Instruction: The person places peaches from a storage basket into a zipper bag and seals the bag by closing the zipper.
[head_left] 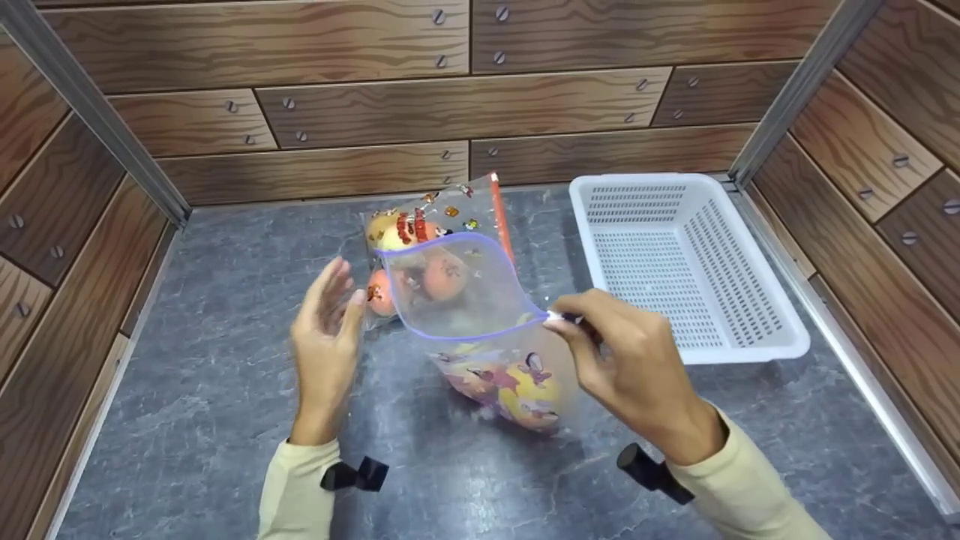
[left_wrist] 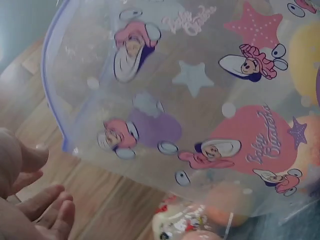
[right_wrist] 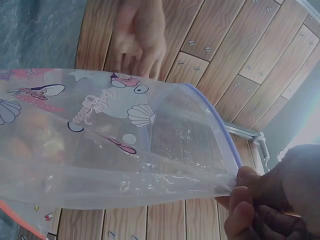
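Observation:
A clear zip bag [head_left: 517,382] with cartoon prints and a purple zip rim is held up above the table, its mouth spread wide. My right hand [head_left: 630,360] pinches one corner of that rim between thumb and fingertips; the right wrist view shows the film gathered at the pinch. Yellow and orange round shapes show low inside the bag. To its left, my left hand [head_left: 326,345] is raised with fingers apart, holding nothing. In the left wrist view its fingers [left_wrist: 45,200] stand a little off the purple-edged corner.
Behind lies a second clear zip bag [head_left: 454,202] with an orange-red zip edge, holding round orange and yellow pieces, partly seen through the first bag. A white perforated basket [head_left: 765,352] stands at the right. Wood-patterned walls [head_left: 360,120] enclose the grey table [head_left: 217,360].

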